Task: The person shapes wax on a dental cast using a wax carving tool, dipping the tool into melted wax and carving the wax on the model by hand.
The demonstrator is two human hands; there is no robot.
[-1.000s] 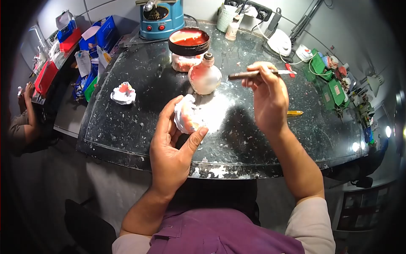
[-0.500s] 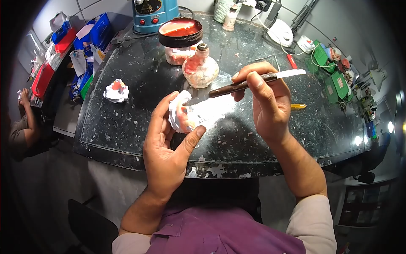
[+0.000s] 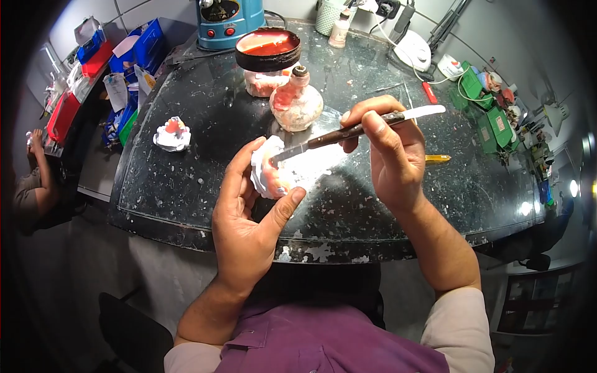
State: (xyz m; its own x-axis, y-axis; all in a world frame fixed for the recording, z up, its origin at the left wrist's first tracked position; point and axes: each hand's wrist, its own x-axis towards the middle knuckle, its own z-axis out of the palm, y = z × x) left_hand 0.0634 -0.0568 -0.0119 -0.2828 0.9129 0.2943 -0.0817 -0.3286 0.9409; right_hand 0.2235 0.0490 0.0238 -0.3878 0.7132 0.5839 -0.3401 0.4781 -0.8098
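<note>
My left hand (image 3: pixel 249 217) grips a white plaster dental model (image 3: pixel 261 171) by its edges, thumb at the lower right. Pink wax (image 3: pixel 278 180) covers the side of the model that faces right. Between the fingers of my right hand (image 3: pixel 395 149) is a dark-handled wax knife (image 3: pixel 348 132), with a pale blade at its upper right end. Its other, narrow metal tip meets the pink wax, or hovers just over it. Beyond the model stands a round, wax-stained alcohol burner (image 3: pixel 297 109); I cannot make out a flame.
A dark round pan of red wax (image 3: pixel 268 50) is raised behind the burner. Another plaster model (image 3: pixel 172 134) lies at the left. A yellow-handled tool (image 3: pixel 438 158) is on the right, with green boxes (image 3: pixel 495 127) past it. Another person's arm (image 3: pixel 42 174) shows far left.
The wax knife has shifted slightly left and down, its tip now lower on the pink wax. My left hand and the model remain nearly in place.
</note>
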